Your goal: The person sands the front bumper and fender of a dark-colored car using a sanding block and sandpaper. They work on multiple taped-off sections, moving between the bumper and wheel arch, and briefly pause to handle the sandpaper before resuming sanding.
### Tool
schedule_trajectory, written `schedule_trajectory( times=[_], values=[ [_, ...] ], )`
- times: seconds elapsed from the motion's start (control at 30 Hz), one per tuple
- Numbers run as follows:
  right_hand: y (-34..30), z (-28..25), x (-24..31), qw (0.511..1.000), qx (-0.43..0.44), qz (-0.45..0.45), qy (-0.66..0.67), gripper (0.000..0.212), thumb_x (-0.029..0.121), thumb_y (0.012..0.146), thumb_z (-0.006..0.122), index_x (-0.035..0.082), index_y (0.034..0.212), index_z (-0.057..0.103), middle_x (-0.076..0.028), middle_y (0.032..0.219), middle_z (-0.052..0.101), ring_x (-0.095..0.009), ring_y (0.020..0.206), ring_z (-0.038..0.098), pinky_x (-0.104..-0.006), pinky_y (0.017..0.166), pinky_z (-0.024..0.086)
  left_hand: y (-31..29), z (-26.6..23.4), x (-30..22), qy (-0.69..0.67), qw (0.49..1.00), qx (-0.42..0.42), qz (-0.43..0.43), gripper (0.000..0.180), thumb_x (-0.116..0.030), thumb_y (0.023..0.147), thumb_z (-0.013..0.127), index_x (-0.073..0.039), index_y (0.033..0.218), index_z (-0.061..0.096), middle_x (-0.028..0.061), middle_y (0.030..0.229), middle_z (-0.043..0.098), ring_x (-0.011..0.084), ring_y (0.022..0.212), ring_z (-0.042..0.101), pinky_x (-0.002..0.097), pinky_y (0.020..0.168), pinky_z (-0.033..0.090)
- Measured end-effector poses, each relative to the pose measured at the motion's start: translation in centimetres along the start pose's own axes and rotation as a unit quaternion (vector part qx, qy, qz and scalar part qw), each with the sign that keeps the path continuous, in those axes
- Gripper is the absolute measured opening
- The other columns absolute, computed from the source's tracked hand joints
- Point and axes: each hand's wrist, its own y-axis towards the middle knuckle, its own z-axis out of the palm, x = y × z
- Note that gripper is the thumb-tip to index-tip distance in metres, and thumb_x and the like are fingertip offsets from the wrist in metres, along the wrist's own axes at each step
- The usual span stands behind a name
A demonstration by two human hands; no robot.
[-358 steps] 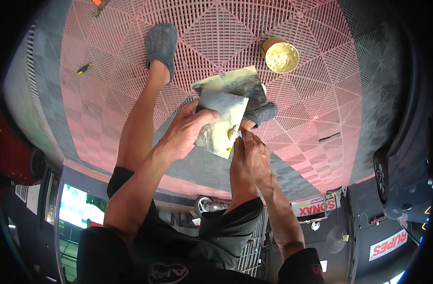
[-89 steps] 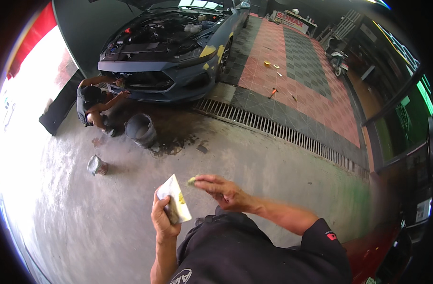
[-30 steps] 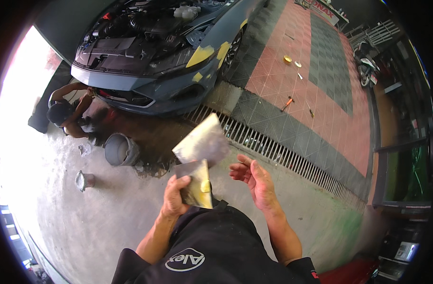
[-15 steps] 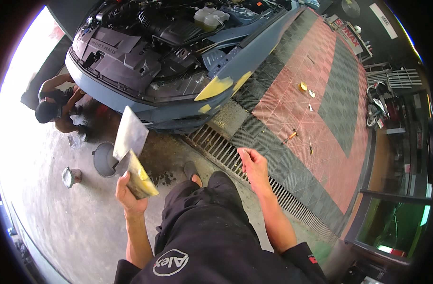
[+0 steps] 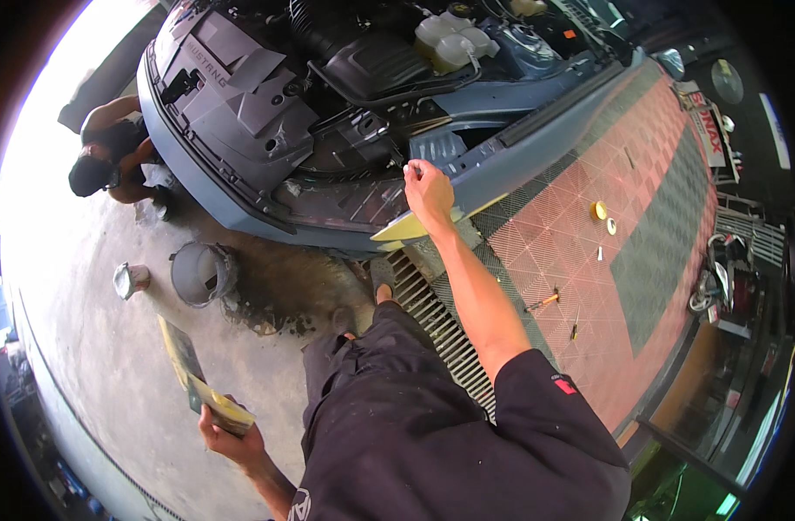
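My left hand (image 5: 232, 441), low on the left, is closed round flat putty plates: a long thin board (image 5: 180, 352) seen nearly edge-on, and a shorter spreader (image 5: 228, 412) smeared with yellow putty. My right arm reaches forward to the front corner of a blue-grey car (image 5: 276, 227). There my right hand (image 5: 430, 198) has its fingers pinched together above the corner; whatever they may hold is too small to make out. Just below that hand, a yellow putty patch (image 5: 402, 230) covers the body edge. The hood is up, and the engine bay (image 5: 354, 78) shows.
A crouching person (image 5: 124, 143) works at the car's left. A dark bucket (image 5: 185, 276) and a stained can (image 5: 133, 280) stand on wet concrete. Right of the drain grate (image 5: 428, 317), an orange-handled tool (image 5: 545, 301), a screwdriver (image 5: 575, 328) and a yellow tape roll (image 5: 598, 210) lie on tiles.
I have come closer to the car. My right hand has moved forward and up to its corner. My left hand has lowered, and the plates have tilted nearly edge-on.
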Motion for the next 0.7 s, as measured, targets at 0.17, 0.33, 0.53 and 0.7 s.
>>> schedule_trajectory(
  times=[0.17, 0.33, 0.53, 0.7],
  values=[
    [4.5, 3.2, -0.1, 0.998, 0.038, -0.015, -0.053, 0.038, 0.036, 0.108, 0.069, 0.011, 0.133, 0.081, -0.022, 0.115, 0.083, -0.046, 0.108, 0.079, -0.0543, 0.096, 0.062, -2.2, 6.8, 3.3, 0.001, 0.997, -0.071, 0.011, 0.053, -0.027, 0.108, 0.066, -0.001, 0.154, 0.062, 0.0066, 0.143, 0.073, 0.0192, 0.101, 0.073, 0.0349, 0.089, 0.061],
    [5.7, 4.1, -0.5, 0.993, 0.068, -0.031, -0.087, 0.031, 0.038, 0.11, 0.067, 0.011, 0.115, 0.082, -0.024, 0.101, 0.082, -0.051, 0.096, 0.078, -0.0597, 0.084, 0.062, -2.1, 9.5, 4.5, 0.015, 0.998, -0.067, 0.014, 0.058, -0.027, 0.108, 0.064, -0.001, 0.16, 0.057, 0.0053, 0.153, 0.069, 0.0171, 0.102, 0.072, 0.0326, 0.088, 0.061],
    [6.3, 4.9, -0.6, 0.995, 0.06, -0.041, -0.072, 0.037, 0.04, 0.111, 0.065, 0.009, 0.092, 0.076, -0.022, 0.087, 0.078, -0.053, 0.088, 0.074, -0.0628, 0.076, 0.057, -1.5, 12.1, 5.7, -0.001, 0.994, -0.11, 0.03, 0.06, -0.025, 0.108, 0.064, 0.0, 0.162, 0.054, 0.007, 0.154, 0.068, 0.0169, 0.1, 0.072, 0.0328, 0.087, 0.061],
    [6.6, 4.9, -0.6, 0.995, 0.068, -0.023, -0.064, 0.032, 0.037, 0.11, 0.066, 0.011, 0.096, 0.08, -0.024, 0.087, 0.079, -0.052, 0.086, 0.076, -0.0626, 0.076, 0.059, -0.6, 16.1, 6.5, -0.011, 0.994, -0.109, 0.013, 0.061, -0.022, 0.11, 0.061, 0.001, 0.165, 0.05, 0.0068, 0.157, 0.066, 0.0174, 0.094, 0.07, 0.0312, 0.084, 0.062]
  ],
)
